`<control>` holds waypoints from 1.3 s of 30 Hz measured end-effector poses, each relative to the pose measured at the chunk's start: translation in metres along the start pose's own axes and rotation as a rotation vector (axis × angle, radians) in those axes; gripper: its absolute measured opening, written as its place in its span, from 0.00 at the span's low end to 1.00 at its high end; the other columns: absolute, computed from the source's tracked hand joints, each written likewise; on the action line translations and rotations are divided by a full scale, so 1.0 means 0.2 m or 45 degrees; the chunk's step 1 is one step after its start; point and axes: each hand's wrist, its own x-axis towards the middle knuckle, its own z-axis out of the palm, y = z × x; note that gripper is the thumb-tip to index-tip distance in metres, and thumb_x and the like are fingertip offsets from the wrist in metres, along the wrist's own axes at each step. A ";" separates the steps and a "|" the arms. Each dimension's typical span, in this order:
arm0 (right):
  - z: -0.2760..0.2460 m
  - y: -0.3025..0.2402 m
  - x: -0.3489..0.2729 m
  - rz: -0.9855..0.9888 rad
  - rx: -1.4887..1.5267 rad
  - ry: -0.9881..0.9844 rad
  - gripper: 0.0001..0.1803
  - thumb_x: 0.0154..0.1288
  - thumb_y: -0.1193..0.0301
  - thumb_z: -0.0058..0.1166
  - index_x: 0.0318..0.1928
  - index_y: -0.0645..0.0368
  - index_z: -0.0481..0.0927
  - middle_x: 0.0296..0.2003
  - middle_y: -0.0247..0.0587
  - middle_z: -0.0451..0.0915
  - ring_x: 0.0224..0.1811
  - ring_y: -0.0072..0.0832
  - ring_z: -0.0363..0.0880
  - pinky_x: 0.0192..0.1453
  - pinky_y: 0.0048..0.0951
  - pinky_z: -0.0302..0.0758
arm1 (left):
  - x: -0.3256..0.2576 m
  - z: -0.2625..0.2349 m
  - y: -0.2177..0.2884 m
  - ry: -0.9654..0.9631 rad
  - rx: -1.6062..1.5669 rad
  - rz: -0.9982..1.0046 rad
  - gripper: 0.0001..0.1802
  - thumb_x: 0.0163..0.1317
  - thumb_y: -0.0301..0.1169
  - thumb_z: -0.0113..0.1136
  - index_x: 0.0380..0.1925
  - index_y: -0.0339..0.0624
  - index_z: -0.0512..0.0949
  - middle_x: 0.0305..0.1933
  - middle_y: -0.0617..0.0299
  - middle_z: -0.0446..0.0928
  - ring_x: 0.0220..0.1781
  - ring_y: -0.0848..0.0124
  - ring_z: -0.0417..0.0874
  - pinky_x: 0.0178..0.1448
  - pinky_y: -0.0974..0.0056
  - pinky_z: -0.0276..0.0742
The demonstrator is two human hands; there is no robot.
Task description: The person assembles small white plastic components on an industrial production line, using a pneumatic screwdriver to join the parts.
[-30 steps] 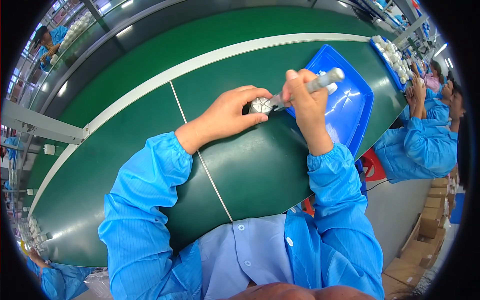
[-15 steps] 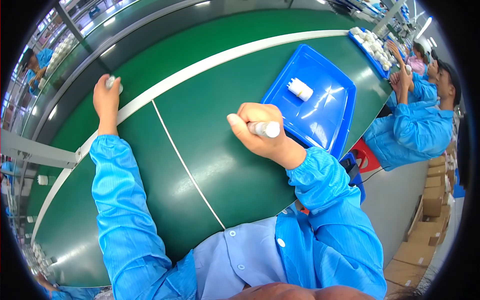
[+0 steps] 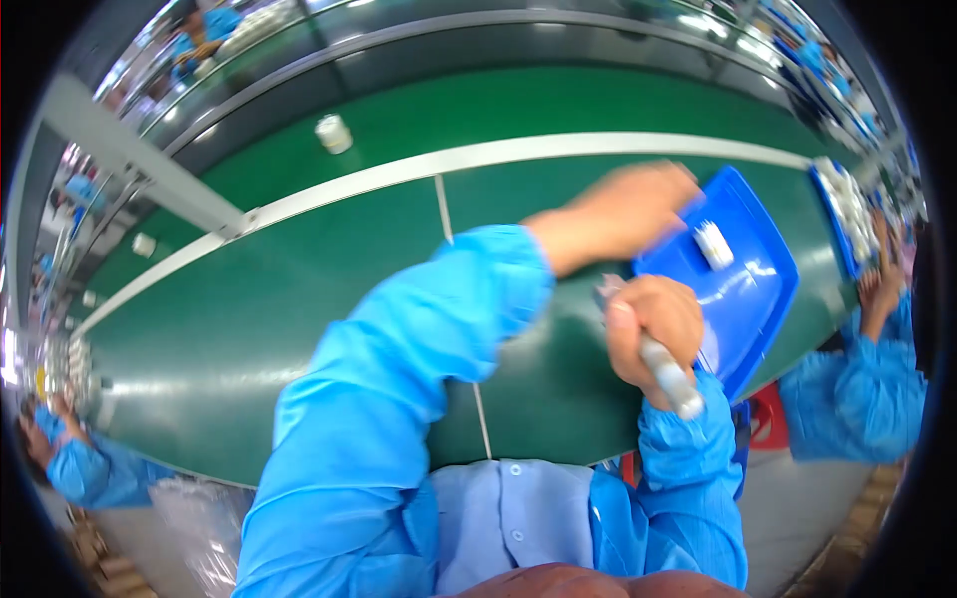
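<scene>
My right hand (image 3: 658, 324) is closed around a pale rod-shaped tool (image 3: 670, 377); its whitish end sticks out toward me, and a blurred tip shows at the other side of the fist. Just beyond it, my left hand (image 3: 643, 204) stretches across to the left rim of a blue tray (image 3: 748, 344). Motion smears its fingers, so whether it holds anything does not show. Inside the tray lies a white ribbed cylindrical part (image 3: 713, 246) with small prongs at one end. A similar white part (image 3: 334, 135) stands on the far green strip beyond the white rail.
A white rail (image 3: 518, 151) divides the green table (image 3: 349, 339) from the far strip (image 3: 558, 100). A grey metal post (image 3: 150, 164) rises at the left. Another blue tray, heaped with white parts (image 3: 852, 214), is at the right beside a co-worker's sleeve (image 3: 847, 399). Another person sits far left.
My left hand has let go of a white part on the far strip and swung right to the tray. My right hand keeps the tool, now tilted differently. The view has turned left.
</scene>
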 end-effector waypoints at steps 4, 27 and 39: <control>-0.04 0.01 -0.03 0.050 -0.016 0.003 0.13 0.59 0.80 0.60 0.24 0.58 0.68 0.18 0.40 0.77 0.17 0.34 0.75 0.21 0.31 0.71 | 0.13 0.40 0.01 -0.303 0.186 0.221 0.25 0.61 0.33 0.62 0.59 0.41 0.75 0.57 0.49 0.75 0.63 0.51 0.74 0.69 0.48 0.66; -0.07 0.12 -0.03 0.727 0.563 0.514 0.15 0.73 0.76 0.49 0.24 0.59 0.70 0.20 0.36 0.76 0.22 0.20 0.71 0.26 0.24 0.68 | -0.54 -0.39 0.04 0.143 0.219 -0.131 0.20 0.50 0.31 0.68 0.44 0.41 0.77 0.39 0.52 0.76 0.43 0.53 0.80 0.48 0.54 0.77; 0.06 0.16 -0.03 1.050 0.638 0.273 0.19 0.73 0.69 0.55 0.22 0.56 0.69 0.19 0.30 0.74 0.21 0.14 0.69 0.24 0.21 0.65 | -0.65 -0.20 0.07 0.077 -0.012 -0.162 0.25 0.51 0.31 0.72 0.51 0.42 0.77 0.44 0.55 0.76 0.45 0.57 0.77 0.49 0.57 0.77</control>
